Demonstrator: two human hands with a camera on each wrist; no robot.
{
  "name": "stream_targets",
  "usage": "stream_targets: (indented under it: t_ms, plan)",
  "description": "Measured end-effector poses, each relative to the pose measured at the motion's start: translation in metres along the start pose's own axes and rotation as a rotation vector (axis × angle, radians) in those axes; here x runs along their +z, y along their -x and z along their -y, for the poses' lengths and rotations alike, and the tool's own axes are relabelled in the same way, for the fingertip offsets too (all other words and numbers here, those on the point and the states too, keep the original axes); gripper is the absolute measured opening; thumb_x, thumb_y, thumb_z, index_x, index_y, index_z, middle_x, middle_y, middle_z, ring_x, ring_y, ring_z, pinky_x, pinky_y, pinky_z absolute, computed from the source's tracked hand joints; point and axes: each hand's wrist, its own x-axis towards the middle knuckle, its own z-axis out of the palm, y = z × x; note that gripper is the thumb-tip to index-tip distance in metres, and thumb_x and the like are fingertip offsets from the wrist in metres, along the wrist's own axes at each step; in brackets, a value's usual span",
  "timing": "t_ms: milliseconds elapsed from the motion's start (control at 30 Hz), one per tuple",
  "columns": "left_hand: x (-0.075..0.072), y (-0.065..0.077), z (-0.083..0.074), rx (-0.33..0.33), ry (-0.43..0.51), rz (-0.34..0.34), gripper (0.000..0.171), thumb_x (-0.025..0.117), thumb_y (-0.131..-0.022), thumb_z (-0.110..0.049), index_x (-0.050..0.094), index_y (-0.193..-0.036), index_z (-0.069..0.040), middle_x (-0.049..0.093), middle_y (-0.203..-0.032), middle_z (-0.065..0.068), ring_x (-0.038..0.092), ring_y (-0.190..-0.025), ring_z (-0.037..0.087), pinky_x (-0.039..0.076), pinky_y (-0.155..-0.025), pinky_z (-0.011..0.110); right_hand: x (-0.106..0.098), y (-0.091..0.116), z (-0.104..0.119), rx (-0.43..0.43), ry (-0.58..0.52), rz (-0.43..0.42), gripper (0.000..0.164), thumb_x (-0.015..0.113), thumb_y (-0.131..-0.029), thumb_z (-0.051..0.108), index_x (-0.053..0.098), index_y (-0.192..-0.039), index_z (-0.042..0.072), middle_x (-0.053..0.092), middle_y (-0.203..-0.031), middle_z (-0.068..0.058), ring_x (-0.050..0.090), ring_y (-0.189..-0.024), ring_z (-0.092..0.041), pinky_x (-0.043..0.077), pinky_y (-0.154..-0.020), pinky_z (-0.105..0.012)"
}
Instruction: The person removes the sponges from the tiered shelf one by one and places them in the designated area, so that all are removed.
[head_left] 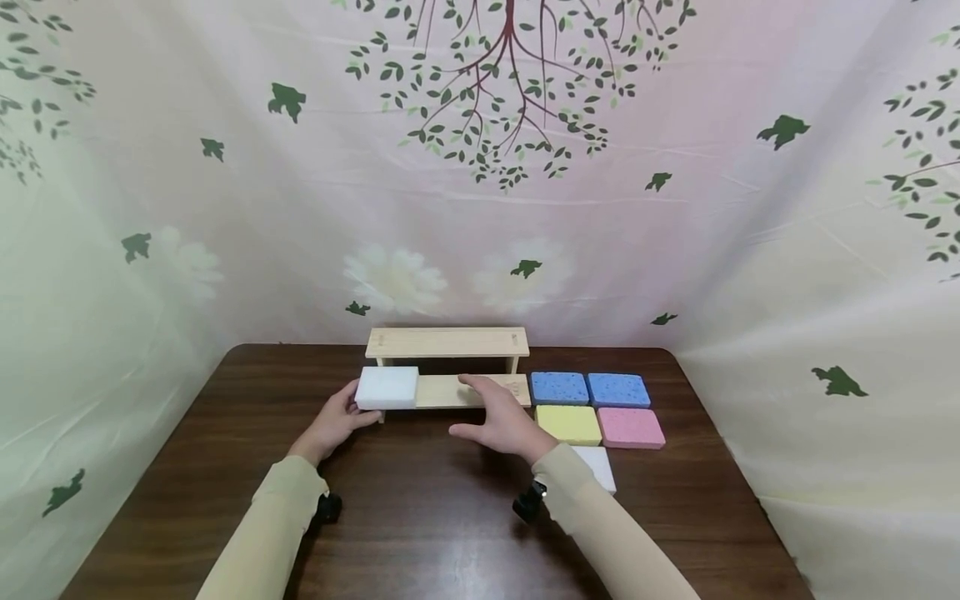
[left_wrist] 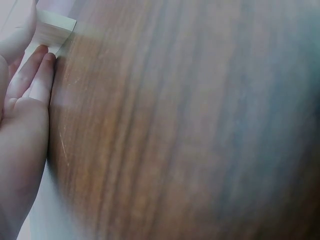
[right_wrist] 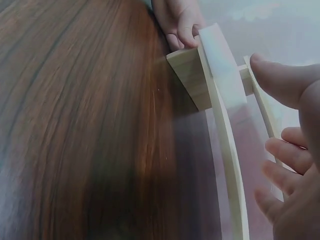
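A white sponge (head_left: 387, 387) lies flat at the left end of the lower tier of a light wooden two-step shelf (head_left: 450, 392). My left hand (head_left: 337, 422) is at that end, thumb near the front corner and the other fingers along the left side. In the left wrist view its fingers (left_wrist: 42, 75) look fairly straight, their tips right at the wood. Over the lower tier's right part, my right hand (head_left: 501, 421) is spread and holds nothing, thumb apart from the fingers. The right wrist view shows the sponge (right_wrist: 220, 55) on the tier, beyond the right thumb.
Right of the shelf lie two blue sponges (head_left: 559, 388), a yellow sponge (head_left: 567, 426) and a pink sponge (head_left: 632, 428). Another white sponge (head_left: 600, 468) is partly hidden by the right sleeve. The shelf's upper tier (head_left: 447, 342) stands behind, near the patterned cloth backdrop (head_left: 600, 233).
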Motion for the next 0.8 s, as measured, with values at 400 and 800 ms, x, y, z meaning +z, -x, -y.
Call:
stream_targets:
  t_ms: [400,800]
  plan:
    - [-0.002,-0.001,-0.005,-0.004,0.011,-0.006,0.088,0.081,-0.094,-0.009,0.029,-0.165,-0.006,0.045,-0.159,0.024,0.048,-0.142,0.036,0.049,-0.106,0.028,0.021,-0.034,0.011,0.020,0.027,0.022,0.090,0.085,-0.090,0.038,0.039,-0.160,0.004,0.048,-0.160,-0.013,0.044,-0.148,-0.030,0.037,-0.121,-0.044]
    - [0.000,0.001,-0.003,-0.010,0.014,-0.009,0.087,0.081,-0.094,-0.008,0.030,-0.165,-0.006,0.045,-0.158,0.024,0.049,-0.142,0.036,0.049,-0.101,0.022,0.038,-0.057,0.022,0.062,0.055,0.032,0.093,0.087,-0.089,0.035,0.038,-0.160,0.001,0.047,-0.159,-0.018,0.047,-0.145,-0.033,0.041,-0.118,-0.047]
